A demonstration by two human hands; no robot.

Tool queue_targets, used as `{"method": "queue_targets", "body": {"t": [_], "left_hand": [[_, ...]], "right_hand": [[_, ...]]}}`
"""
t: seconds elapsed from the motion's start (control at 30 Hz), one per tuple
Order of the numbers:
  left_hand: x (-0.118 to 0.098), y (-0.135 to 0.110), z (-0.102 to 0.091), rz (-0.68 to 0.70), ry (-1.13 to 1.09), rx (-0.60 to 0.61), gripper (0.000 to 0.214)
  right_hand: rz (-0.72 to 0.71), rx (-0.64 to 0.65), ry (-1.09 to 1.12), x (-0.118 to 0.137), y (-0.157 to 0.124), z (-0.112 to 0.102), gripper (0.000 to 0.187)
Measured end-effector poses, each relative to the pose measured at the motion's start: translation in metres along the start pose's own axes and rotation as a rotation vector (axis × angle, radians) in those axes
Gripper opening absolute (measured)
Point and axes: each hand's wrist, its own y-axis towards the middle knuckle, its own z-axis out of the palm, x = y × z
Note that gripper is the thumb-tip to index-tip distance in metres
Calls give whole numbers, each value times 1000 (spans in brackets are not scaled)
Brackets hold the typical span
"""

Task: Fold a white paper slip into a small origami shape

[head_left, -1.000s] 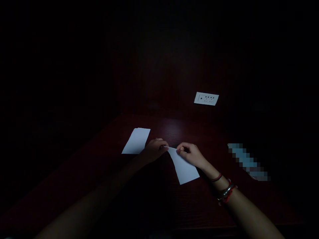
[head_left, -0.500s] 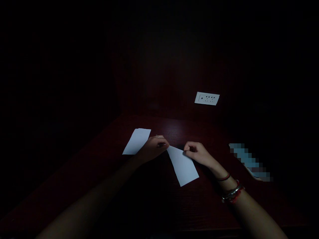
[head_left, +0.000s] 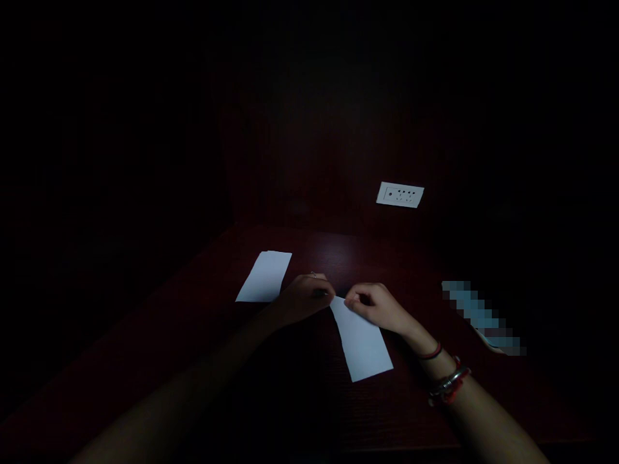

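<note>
A white rectangular sheet of paper (head_left: 365, 345) slants toward me over the dark red table. At its far left corner, my left hand (head_left: 307, 296) pinches the edge, a ring showing on one finger. My right hand (head_left: 374, 306) is closed on the far edge a little to the right, thumb and fingertips together on the paper. The two hands are close, with a short stretch of the edge between them. Left of my left hand lies a small stack of white paper (head_left: 264, 276), its edges slightly uneven.
A blurred-out bluish flat object (head_left: 476, 312) lies on the table (head_left: 333, 248) to the right of my right arm. A white socket panel (head_left: 400, 194) is set in the dark wall at the back. The surroundings are very dark.
Both hands have come nearer to me and closer together along the far edge. The held paper has shifted toward me and slightly right. The stack stays put.
</note>
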Motion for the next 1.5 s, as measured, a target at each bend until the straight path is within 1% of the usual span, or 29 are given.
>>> {"method": "queue_targets", "body": {"t": [0.07, 0.13, 0.2, 0.23, 0.3, 0.4, 0.47, 0.57, 0.63, 0.73, 0.8, 0.87, 0.93, 0.97, 1.0, 1.07, 1.1, 1.17, 1.23, 1.33, 1.4, 1.5], "left_hand": [[8, 0, -2, -19, 16, -20, 19], [19, 0, -6, -70, 51, -57, 17], [28, 0, -9, -155, 78, -115, 15], [31, 1, -9, -198, 45, -134, 16], [33, 2, -4, -300, -117, -149, 21], [26, 5, 14, -489, -505, -22, 36], [21, 5, 26, -511, -652, 41, 37], [19, 4, 34, -466, -643, 14, 31], [22, 2, 33, -482, -621, 9, 29], [29, -1, 25, -528, -632, 67, 29], [31, -3, 19, -499, -659, 135, 30], [31, -5, 15, -436, -653, 202, 30], [32, -6, 14, -386, -540, 260, 28], [32, -6, 15, -372, -434, 272, 27], [33, -6, 16, -362, -305, 258, 26], [35, -6, 21, -333, -50, 190, 28], [35, -6, 24, -307, 47, 147, 30], [36, -5, 29, -231, 166, 86, 32], [36, -5, 33, -147, 215, 89, 27], [41, -3, 35, -55, 236, 149, 19], [46, -3, 36, -2, 240, 203, 20], [54, -6, 35, 58, 259, 262, 24]], "right_hand": [[36, 12, 30, -6, -2, -2, 14], [98, 10, 89, -17, -4, -7, 14], [185, -35, 188, -28, -5, -11, 16], [228, -72, 258, -32, -5, -11, 18], [286, -173, 404, -36, -3, -8, 20], [331, -267, 530, -32, 1, 3, 19], [333, -292, 572, -27, 3, 10, 18], [304, -280, 620, -22, 2, 16, 16], [289, -223, 648, -22, 1, 16, 15], [252, -120, 689, -25, 0, 13, 19], [215, -80, 692, -27, 0, 11, 23], [189, -61, 656, -29, 0, 11, 26], [171, -63, 582, -31, 1, 12, 30], [163, -74, 533, -32, 1, 13, 31], [154, -84, 480, -34, 1, 14, 32], [135, -78, 368, -38, 2, 18, 32], [128, -66, 313, -40, 2, 19, 31], [118, -46, 213, -43, 1, 20, 27], [105, -47, 143, -44, 0, 20, 25], [50, -31, 95, -42, -2, 19, 25], [16, -4, 97, -39, -3, 18, 26], [25, 41, 157, -37, -3, 20, 29]]}}
